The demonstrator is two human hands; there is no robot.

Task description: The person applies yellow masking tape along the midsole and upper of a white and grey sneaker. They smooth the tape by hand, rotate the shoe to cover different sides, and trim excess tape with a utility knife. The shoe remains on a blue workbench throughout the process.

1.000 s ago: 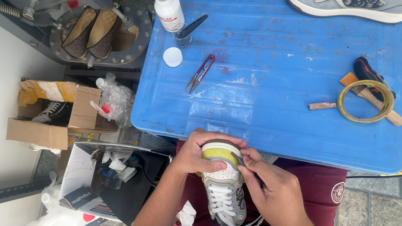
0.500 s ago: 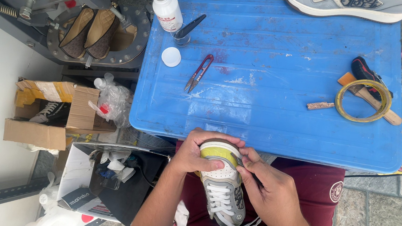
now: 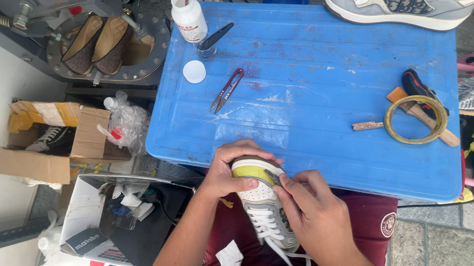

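A white sneaker (image 3: 261, 204) with a yellow-green toe band and white laces rests on my lap, toe toward the blue plastic table (image 3: 319, 72). My left hand (image 3: 229, 168) wraps over the toe from the left and grips it. My right hand (image 3: 312, 213) lies along the shoe's right side, fingertips pressed on the yellow-green band near the toe. Whether the right fingers pinch a small tool there is unclear.
On the table lie red thread snips (image 3: 226, 89), a white glue bottle (image 3: 188, 16), a white cap (image 3: 194, 72), a tape ring (image 3: 416, 119) over a wooden-handled tool and a grey sneaker (image 3: 401, 7). Open cardboard boxes (image 3: 53, 137) stand at left, below a machine holding brown shoes (image 3: 96, 42).
My view has shifted slightly. Both hands stay on the sneaker's toe, with the right fingers working a little along the yellow-green band.
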